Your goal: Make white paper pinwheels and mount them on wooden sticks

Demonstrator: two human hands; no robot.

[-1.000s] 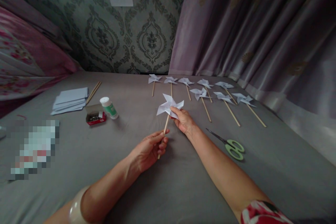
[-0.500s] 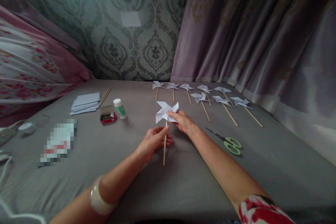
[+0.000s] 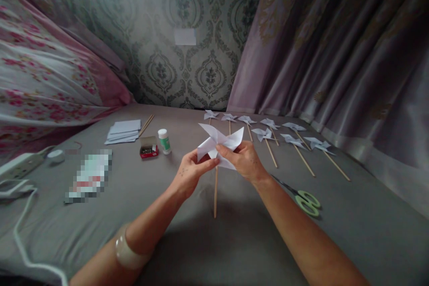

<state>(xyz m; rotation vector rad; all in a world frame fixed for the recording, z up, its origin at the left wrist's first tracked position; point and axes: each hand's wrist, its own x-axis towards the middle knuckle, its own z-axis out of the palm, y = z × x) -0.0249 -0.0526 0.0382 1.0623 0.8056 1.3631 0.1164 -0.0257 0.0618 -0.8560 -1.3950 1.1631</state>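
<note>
Between my two hands is a white paper pinwheel on a thin wooden stick, which hangs down below the paper. My left hand grips the pinwheel from the left, its thumb near the centre and its other fingers partly hidden behind the paper. On the other side my right hand presses its thumb at the middle of the blades, with its fingers behind them. Green-handled scissors lie to the right of my right forearm, which partly overlaps the blades.
Several finished-looking pinwheels lie at the back right. A glue bottle, an open red box of small metal pieces, stacked paper and wooden sticks lie left. A blurred packet and a power strip are farther left.
My left hand has moved up from the stick to the paper blades. The pinwheel is raised closer to me, and my right thumb stays at its centre. The view has shifted left.
</note>
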